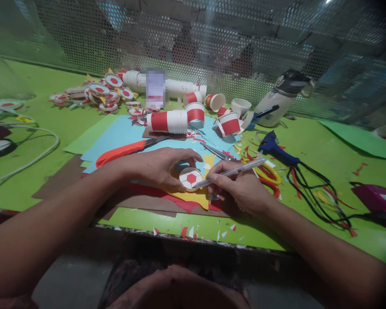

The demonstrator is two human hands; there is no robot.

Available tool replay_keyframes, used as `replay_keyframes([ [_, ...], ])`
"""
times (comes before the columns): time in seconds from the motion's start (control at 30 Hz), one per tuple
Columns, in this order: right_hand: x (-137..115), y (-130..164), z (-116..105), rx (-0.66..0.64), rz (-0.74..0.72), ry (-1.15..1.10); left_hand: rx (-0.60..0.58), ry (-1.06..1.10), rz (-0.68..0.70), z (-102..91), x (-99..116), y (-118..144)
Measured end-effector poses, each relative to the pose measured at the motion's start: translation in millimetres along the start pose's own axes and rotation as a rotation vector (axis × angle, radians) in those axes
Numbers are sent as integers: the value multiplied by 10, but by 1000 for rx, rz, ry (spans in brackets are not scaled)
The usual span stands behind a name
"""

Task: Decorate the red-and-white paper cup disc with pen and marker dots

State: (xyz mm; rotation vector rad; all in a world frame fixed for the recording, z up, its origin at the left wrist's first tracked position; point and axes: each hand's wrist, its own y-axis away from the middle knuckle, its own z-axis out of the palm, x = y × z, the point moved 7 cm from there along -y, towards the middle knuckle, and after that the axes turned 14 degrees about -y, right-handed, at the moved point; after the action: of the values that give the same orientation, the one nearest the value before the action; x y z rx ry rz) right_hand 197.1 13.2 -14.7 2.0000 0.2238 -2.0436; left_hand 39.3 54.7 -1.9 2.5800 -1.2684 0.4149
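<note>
Left hand — one disc, right — one pen

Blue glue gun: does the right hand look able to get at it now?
Probably yes: nothing covers the glue gun, though the right hand holds a pen and scissors handles lie between.

Hands among partly hidden, blurred things.
Fingers of the right hand and the pen hide the middle of the scissors. Beyond the fingers of the left hand, an upright panel is pixelated; farther, shapes behind a perforated screen blur. Far right of the fingers, a purple object is cut off.
</note>
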Motion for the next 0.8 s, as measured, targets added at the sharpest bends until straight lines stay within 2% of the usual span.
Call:
replay_keyframes([
  [0.23, 29, -21, -31, 41, 0, -54, 4, -7, -2, -3, 3, -3],
  [0.8, -31, -27, 4, -31, 3, -3, 23, 2, 15, -20, 26, 4],
])
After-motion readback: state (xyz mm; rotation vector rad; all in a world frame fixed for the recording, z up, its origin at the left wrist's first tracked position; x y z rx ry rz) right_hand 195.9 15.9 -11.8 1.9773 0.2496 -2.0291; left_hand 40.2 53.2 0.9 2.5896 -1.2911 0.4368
